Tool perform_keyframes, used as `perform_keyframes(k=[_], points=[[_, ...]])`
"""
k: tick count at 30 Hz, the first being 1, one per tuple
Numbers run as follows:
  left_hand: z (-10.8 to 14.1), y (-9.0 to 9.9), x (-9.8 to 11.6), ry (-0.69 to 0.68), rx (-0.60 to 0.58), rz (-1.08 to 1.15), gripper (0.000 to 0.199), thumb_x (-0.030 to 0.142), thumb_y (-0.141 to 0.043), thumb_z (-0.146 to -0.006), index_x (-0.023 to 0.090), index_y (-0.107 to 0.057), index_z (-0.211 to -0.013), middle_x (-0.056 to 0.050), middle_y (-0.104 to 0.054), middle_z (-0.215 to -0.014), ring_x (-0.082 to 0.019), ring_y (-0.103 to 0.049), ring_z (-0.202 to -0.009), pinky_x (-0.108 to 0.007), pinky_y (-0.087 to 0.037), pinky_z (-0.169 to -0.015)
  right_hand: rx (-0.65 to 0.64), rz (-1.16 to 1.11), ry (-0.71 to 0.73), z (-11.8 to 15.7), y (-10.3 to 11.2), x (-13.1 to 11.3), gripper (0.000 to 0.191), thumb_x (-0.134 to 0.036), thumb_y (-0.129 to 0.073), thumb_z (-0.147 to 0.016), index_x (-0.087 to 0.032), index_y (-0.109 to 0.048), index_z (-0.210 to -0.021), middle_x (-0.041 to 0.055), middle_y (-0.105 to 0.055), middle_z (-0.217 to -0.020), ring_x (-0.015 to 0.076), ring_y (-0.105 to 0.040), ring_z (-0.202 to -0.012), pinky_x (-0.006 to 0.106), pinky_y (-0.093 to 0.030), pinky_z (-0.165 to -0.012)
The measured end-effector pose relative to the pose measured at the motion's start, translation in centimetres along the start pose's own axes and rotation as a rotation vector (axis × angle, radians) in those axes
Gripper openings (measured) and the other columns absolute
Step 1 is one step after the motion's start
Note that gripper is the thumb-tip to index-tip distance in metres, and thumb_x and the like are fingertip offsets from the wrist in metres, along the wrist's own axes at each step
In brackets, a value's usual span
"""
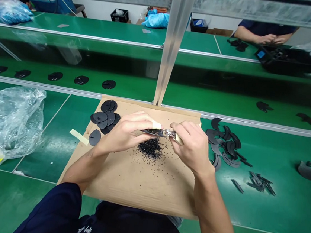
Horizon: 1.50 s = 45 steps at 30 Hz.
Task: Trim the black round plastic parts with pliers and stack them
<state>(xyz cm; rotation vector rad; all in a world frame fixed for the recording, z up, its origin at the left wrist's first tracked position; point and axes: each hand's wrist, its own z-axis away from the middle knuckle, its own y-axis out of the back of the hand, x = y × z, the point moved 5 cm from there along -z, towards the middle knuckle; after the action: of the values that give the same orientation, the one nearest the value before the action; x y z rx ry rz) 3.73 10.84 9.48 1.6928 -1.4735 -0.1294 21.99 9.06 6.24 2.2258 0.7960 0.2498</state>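
My left hand [126, 130] pinches a thin black plastic disc [153, 132], seen nearly edge-on; a pale wrap covers one fingertip. In my right hand [193, 143] are small metal nippers [169, 133], their jaws at the disc's right edge and the handles mostly hidden by my fingers. Whether the jaws bite into the plastic I cannot tell. Under both hands lies a heap of tiny black plastic bits [150, 148], scattered over a cardboard sheet [136, 189]. Several black discs [100, 117] rest in a loose cluster at the sheet's upper left corner.
Curved black pieces [232, 147] and narrow black strips [262, 182] lie on the green table to the right. A clear plastic bag [8, 126] fills the left. Ahead, a metal post [175, 44] rises beside a green belt [130, 91] carrying black parts. Another person's hands [272, 39] work opposite.
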Motion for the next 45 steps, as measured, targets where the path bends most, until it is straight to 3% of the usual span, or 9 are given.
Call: perform_keyframes(k=[20,29,36,39,42,45], points=[[-0.2,0.1,0.4,-0.056,0.042,0.039,0.016,0.022,-0.072,-0.093,0.018,-0.074,-0.108,-0.007,-0.077,-0.096,-0.015,-0.069,-0.083,-0.03,-0.057,-0.075,-0.086,-0.067,-0.024,-0.3,0.1,0.1,0.017,-0.024,-0.052,-0.1,-0.017,-0.066,-0.093,0.0038,-0.06,-0.076,0.0172,-0.048,-0.071,0.033,-0.035,-0.065],[-0.1,-0.2,0.6,-0.064,0.057,0.096,0.017,0.023,-0.073,-0.092,0.017,-0.076,-0.108,-0.007,-0.077,-0.092,-0.015,-0.069,-0.081,-0.029,-0.057,-0.072,-0.034,0.049,0.027,-0.2,0.3,-0.4,0.02,-0.013,-0.05,-0.096,-0.017,-0.064,-0.083,0.0025,-0.058,-0.068,0.015,-0.046,-0.064,0.031,-0.033,-0.06],[-0.1,-0.3,0.3,-0.076,0.009,0.014,0.016,0.022,-0.07,-0.095,0.018,-0.073,-0.11,-0.006,-0.076,-0.093,-0.014,-0.066,-0.081,-0.029,-0.054,-0.073,-0.161,-0.319,-0.12,0.6,-1.7,1.2,0.023,-0.014,-0.046,-0.096,-0.019,-0.058,-0.077,0.0,-0.063,-0.069,0.0118,-0.053,-0.061,0.027,-0.034,-0.057],[-0.1,-0.9,0.2,-0.083,-0.046,-0.043,0.013,0.023,-0.067,-0.096,0.018,-0.073,-0.107,-0.006,-0.074,-0.093,-0.015,-0.064,-0.081,-0.029,-0.052,-0.072,-0.194,-0.148,-0.142,0.5,-2.1,1.5,0.017,-0.013,-0.05,-0.092,-0.019,-0.057,-0.078,0.0023,-0.063,-0.071,0.0152,-0.053,-0.065,0.029,-0.032,-0.059],[0.1,-1.7,-0.4,-0.051,-0.119,-0.155,0.013,0.023,-0.063,-0.098,0.018,-0.072,-0.107,-0.007,-0.074,-0.096,-0.017,-0.061,-0.084,-0.031,-0.049,-0.075,-0.258,0.1,-0.043,0.1,-1.4,1.1,0.01,-0.011,-0.055,-0.086,-0.018,-0.061,-0.083,0.006,-0.065,-0.074,0.0192,-0.053,-0.071,0.032,-0.029,-0.062],[0.2,-1.9,-1.3,-0.015,-0.106,-0.248,0.014,0.023,-0.065,-0.097,0.02,-0.071,-0.109,-0.005,-0.075,-0.095,-0.02,-0.06,-0.089,-0.036,-0.047,-0.081,-0.315,0.18,0.005,0.0,-0.3,1.2,0.011,-0.008,-0.056,-0.085,-0.016,-0.063,-0.086,0.0076,-0.067,-0.077,0.0206,-0.055,-0.072,0.034,-0.03,-0.064]])
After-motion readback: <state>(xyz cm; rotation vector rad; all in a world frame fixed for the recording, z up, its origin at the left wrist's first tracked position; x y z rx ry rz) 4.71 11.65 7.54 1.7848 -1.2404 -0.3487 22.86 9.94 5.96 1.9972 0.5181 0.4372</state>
